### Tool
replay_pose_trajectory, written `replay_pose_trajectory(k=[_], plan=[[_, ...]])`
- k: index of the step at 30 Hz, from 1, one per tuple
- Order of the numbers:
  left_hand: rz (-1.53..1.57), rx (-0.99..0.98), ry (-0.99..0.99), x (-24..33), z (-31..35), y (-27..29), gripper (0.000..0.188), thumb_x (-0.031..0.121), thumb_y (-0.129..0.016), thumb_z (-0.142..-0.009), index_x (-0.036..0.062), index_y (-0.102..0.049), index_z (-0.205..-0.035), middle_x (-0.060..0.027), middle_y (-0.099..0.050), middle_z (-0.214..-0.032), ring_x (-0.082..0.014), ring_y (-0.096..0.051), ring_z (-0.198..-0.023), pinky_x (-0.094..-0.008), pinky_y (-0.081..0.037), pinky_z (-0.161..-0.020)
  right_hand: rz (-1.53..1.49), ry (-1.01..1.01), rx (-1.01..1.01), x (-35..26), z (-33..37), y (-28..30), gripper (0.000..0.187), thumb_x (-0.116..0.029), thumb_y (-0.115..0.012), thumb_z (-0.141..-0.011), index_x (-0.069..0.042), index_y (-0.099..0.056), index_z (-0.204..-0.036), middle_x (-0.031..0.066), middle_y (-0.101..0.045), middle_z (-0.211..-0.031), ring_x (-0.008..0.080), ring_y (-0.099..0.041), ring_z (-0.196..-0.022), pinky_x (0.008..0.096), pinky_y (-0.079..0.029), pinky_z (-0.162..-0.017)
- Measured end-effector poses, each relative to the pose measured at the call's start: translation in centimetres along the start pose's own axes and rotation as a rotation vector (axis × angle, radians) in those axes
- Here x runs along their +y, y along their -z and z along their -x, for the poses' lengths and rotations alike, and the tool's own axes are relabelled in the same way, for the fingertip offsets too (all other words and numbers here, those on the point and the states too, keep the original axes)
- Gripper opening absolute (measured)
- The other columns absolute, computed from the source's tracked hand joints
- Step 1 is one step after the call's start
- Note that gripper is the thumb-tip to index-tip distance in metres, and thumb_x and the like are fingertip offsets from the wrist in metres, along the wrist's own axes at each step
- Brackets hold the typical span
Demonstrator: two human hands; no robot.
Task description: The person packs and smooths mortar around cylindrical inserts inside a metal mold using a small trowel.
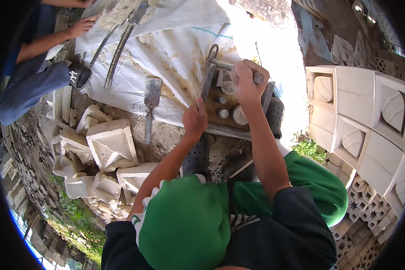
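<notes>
In front of me, a square dark metal mould frame (229,130) rests tilted, with several round metal plugs (239,115) standing on its brown, dusty inner face. My left hand (195,119) closes around the frame's left side, thumb pointing up. Above the frame's far part, my right hand (249,83) grips a short-handled tool (258,78). A flat grey piece (222,77) shows beside that hand; whether it belongs to the tool, I cannot tell. A wire loop (213,53) sticks out at the frame's far edge. To the left lies a flat metal trowel (152,92).
White sacking (166,49) covers the ground ahead, with long metal bars (119,56) on it. Another person's hand (82,28) is at the upper left. Broken pale casts (112,144) pile up at my left; square cast blocks (355,94) stand stacked at my right.
</notes>
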State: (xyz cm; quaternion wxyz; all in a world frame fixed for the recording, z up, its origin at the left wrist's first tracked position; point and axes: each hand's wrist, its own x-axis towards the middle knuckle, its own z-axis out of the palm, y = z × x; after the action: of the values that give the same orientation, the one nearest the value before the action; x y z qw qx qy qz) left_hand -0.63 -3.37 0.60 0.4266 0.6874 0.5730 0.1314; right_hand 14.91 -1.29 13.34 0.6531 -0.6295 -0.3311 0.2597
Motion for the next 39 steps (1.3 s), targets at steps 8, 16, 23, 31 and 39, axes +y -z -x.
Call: replay_pose_trajectory(k=[8, 16, 23, 31, 39], plan=[[0.014, -0.013, 0.038, -0.1, 0.0, 0.0, 0.05, 0.037, -0.038, -0.103, 0.002, -0.062, -0.076, -0.0234, -0.064, -0.077, -0.047, -0.059, -0.074, -0.0559, -0.043, -0.067, -0.074, -0.046, 0.011, 0.1, 0.0, 1.0, 0.033, -0.008, -0.056, -0.088, 0.0, -0.048, -0.057, -0.0026, -0.044, -0.054, 0.0061, -0.037, -0.051, 0.0263, -0.028, -0.047], [0.022, 0.041, -0.015, -0.3, 0.1, 0.1, 0.046, 0.035, -0.04, -0.102, 0.0038, -0.063, -0.078, -0.023, -0.064, -0.074, -0.0464, -0.06, -0.073, -0.0551, -0.045, -0.066, -0.126, -0.002, -0.047, -0.9, -0.7, 0.7, 0.036, -0.003, -0.048, -0.087, -0.006, -0.034, -0.054, 0.0006, -0.035, -0.049, 0.0099, -0.031, -0.046, 0.0285, -0.024, -0.046], [-0.003, 0.054, 0.006, -0.6, 0.1, -0.1, 0.045, 0.035, -0.041, -0.102, 0.0039, -0.063, -0.078, -0.0228, -0.064, -0.074, -0.0457, -0.06, -0.071, -0.0549, -0.045, -0.064, -0.244, 0.053, 0.133, -0.7, 0.9, 0.4, 0.038, -0.003, -0.047, -0.086, -0.008, -0.031, -0.052, 0.0008, -0.033, -0.049, 0.0101, -0.029, -0.045, 0.0291, -0.022, -0.044], [0.042, -0.048, 0.033, 0.1, 0.1, 0.2, 0.046, 0.036, -0.039, -0.103, 0.0042, -0.064, -0.081, -0.0228, -0.064, -0.075, -0.0463, -0.06, -0.073, -0.0554, -0.044, -0.066, -0.206, -0.021, 0.03, 1.2, -0.1, 1.4, 0.036, -0.001, -0.047, -0.085, -0.007, -0.031, -0.053, 0.0007, -0.033, -0.05, 0.0108, -0.028, -0.047, 0.0302, -0.022, -0.047], [0.049, -0.032, 0.03, 0.0, 0.0, 0.0, 0.055, 0.04, -0.037, -0.103, -0.0008, -0.065, -0.08, -0.0257, -0.063, -0.074, -0.0483, -0.059, -0.076, -0.0547, -0.043, -0.07, 0.069, -0.065, -0.045, 1.0, -1.4, 0.8, 0.038, -0.005, -0.049, -0.086, -0.007, -0.031, -0.053, 0.0005, -0.034, -0.051, 0.0102, -0.028, -0.047, 0.0301, -0.023, -0.047]])
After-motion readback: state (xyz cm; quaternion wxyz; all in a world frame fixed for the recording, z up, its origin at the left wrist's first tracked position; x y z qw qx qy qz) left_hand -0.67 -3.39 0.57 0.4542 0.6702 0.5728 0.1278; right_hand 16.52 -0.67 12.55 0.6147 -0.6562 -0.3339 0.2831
